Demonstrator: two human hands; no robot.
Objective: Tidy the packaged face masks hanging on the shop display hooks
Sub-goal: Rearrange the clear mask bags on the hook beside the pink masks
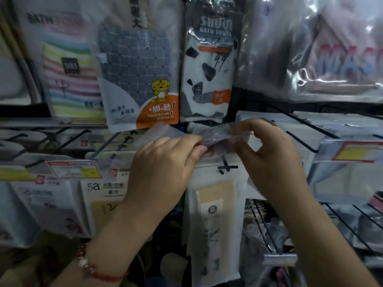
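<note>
A clear plastic packet (215,136) with something pinkish inside is held nearly flat between both hands, at the middle of the display. My left hand (165,160) pinches its left end between thumb and fingers. My right hand (267,150) pinches its right end with curled fingers. The packet is blurred, so its contents are hard to tell. Below it hangs a white packet with a beige panel (213,224) marked with a black cross. A large clear bag printed "MAS" (335,59) hangs at the upper right.
Bath towel packets hang above: a striped one (72,75), a grey checked one with a tiger (141,69), a cow-patterned one (209,65). Black wire hooks (306,125) stick out toward me on both sides. White packets (51,204) and price tags (74,168) fill the lower rows.
</note>
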